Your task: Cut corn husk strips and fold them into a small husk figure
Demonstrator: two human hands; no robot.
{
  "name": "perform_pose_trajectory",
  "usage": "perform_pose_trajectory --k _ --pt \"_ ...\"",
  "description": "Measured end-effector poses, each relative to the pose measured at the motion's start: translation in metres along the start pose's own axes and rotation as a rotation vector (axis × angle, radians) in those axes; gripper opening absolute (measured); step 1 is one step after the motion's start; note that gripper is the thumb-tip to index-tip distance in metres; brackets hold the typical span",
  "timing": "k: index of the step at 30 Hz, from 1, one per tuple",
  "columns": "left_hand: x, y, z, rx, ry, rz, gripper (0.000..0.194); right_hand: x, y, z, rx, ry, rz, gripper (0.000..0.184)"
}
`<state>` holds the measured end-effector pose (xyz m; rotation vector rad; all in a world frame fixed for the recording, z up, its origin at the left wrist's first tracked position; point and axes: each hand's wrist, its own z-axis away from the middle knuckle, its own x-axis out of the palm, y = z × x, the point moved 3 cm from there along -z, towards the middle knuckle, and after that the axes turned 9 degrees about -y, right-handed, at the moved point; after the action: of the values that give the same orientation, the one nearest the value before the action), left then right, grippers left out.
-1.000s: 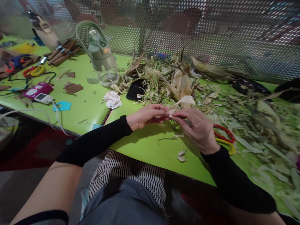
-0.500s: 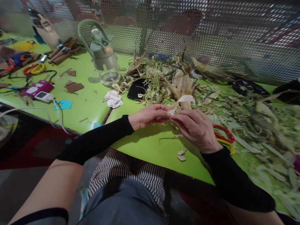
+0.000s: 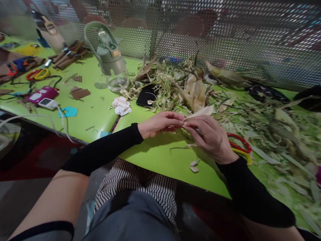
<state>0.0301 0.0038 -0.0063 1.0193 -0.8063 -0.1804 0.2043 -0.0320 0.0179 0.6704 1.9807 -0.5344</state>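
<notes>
Between my hands, over the front of the green table [image 3: 152,157], is a pale strip of corn husk [image 3: 202,112]. My left hand [image 3: 165,124] pinches its near end, fingertips pressed together. My right hand [image 3: 209,135] grips it close beside, thumb and fingers almost touching those of the left; the husk's free end rises behind the right knuckles. Scissors with red and yellow handles [image 3: 239,144] lie partly hidden beyond my right wrist. Below my hands rest small husk scraps [image 3: 194,166]. A heap of dry husks [image 3: 195,90] stands just behind.
A green-lidded water bottle [image 3: 110,63], a crumpled tissue [image 3: 121,106] and a black phone [image 3: 146,95] stand or lie behind my left hand. Further left are a purple device [image 3: 42,94], a white cable and more scissors [image 3: 41,73]. A perforated metal screen [image 3: 155,30] borders the back.
The husk's free end has swung down to the right, from standing up and curling to lying lower behind my right fingers. My left hand has hardly moved; my right hand has turned slightly.
</notes>
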Motion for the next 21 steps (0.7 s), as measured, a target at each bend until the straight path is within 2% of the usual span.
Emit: perform_pose_trajectory --k 4,10,14,17,21 --pt "0.0023 0.0001 0.0012 -0.008 -0.013 0.006 0.012 0.0013 -0.0026 -0.0011 -0.024 0.038 0.013 0.006" --pt "0.0006 -0.0049 -0.0022 -0.065 -0.129 0.013 0.013 -0.001 -0.0002 0.0002 -0.053 0.068 0.012 0.005" --pt "-0.0023 -0.0034 -0.0008 -0.051 -0.118 -0.016 0.008 -0.003 0.002 0.0022 -0.086 0.029 -0.025 0.007" --pt "-0.0032 -0.0017 0.001 -0.008 -0.132 -0.107 0.013 -0.0037 0.0022 0.0032 -0.108 0.007 -0.017 0.008" --pt "-0.0036 -0.0006 0.0009 0.064 -0.139 -0.235 0.017 -0.0002 0.0031 0.0018 -0.042 -0.08 -0.076 0.011"
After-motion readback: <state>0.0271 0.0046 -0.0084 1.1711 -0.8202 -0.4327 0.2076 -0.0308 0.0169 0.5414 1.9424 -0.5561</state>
